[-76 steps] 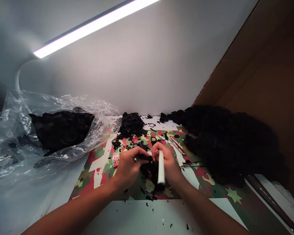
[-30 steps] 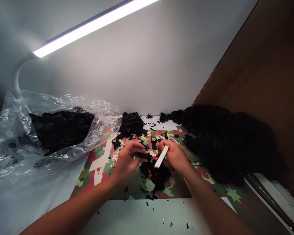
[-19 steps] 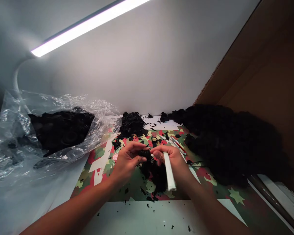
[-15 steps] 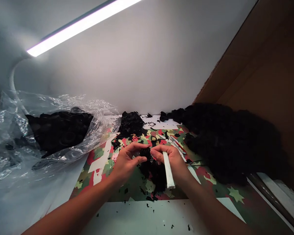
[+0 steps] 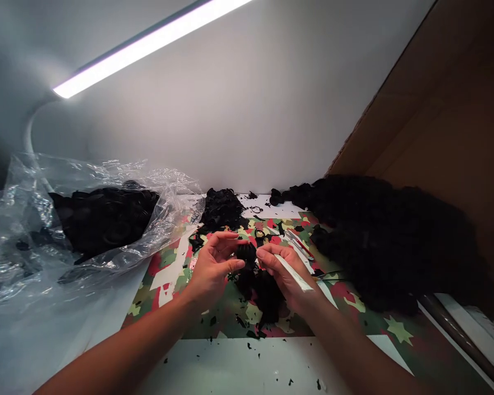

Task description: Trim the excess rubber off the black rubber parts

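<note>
My left hand (image 5: pixel 214 266) has its thumb and fingertips around a small black ribbed round piece (image 5: pixel 246 252), which looks like a stack of rubber rings. Between the fingers and thumb of my right hand (image 5: pixel 286 271) is a flat white stick (image 5: pixel 294 272), slanting back across the hand. Its front end is hidden by my fingertips, right beside the black piece. Below both hands lies a heap of black scraps (image 5: pixel 267 296) on a camouflage-patterned sheet (image 5: pixel 173 260).
A clear plastic bag (image 5: pixel 181 192) of black rings (image 5: pixel 107 219) stands at left. Behind my hands is a pile of black scraps (image 5: pixel 222 208). A large black heap (image 5: pixel 395 241) fills the right, against cardboard (image 5: pixel 444 126). A red-and-silver cutter (image 5: pixel 302 247) lies nearby. A lamp (image 5: pixel 148 49) hangs above.
The white stick has swung from nearly upright to a slant, its rear end moving up and right. My left fingers have opened a little around the black piece.
</note>
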A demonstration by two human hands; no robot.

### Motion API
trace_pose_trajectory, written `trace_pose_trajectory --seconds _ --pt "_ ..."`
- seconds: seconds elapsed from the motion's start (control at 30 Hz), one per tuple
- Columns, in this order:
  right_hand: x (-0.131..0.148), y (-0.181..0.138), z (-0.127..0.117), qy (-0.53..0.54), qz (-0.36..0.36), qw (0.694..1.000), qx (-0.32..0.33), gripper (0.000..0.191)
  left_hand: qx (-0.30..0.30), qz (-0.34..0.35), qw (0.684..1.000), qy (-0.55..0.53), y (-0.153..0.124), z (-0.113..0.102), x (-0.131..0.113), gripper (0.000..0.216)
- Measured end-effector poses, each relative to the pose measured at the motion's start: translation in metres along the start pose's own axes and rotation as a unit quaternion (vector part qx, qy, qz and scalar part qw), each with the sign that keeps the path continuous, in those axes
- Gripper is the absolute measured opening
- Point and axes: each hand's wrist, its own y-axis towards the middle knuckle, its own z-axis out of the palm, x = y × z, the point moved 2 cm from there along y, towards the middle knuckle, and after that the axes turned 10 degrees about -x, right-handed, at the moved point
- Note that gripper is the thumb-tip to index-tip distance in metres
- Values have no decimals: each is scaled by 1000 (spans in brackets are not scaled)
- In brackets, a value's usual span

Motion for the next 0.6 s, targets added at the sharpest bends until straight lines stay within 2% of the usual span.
trace_pose_trajectory --seconds 0.13,0.27,0.43,0.6 --pt "-6 4 -3 -88 -76 993 -3 39 12 2 1000 10 1 -1 0 49" --pt "-12 7 -9 -129 -157 978 -39 49 26 -65 996 -54 6 -5 3 33" --pt "-20 17 -20 -109 -163 975 -100 59 29 -118 988 -91 11 -9 5 34" --pt "-19 23 -23 -109 -157 976 -106 55 23 -131 988 -84 9 -9 7 40"
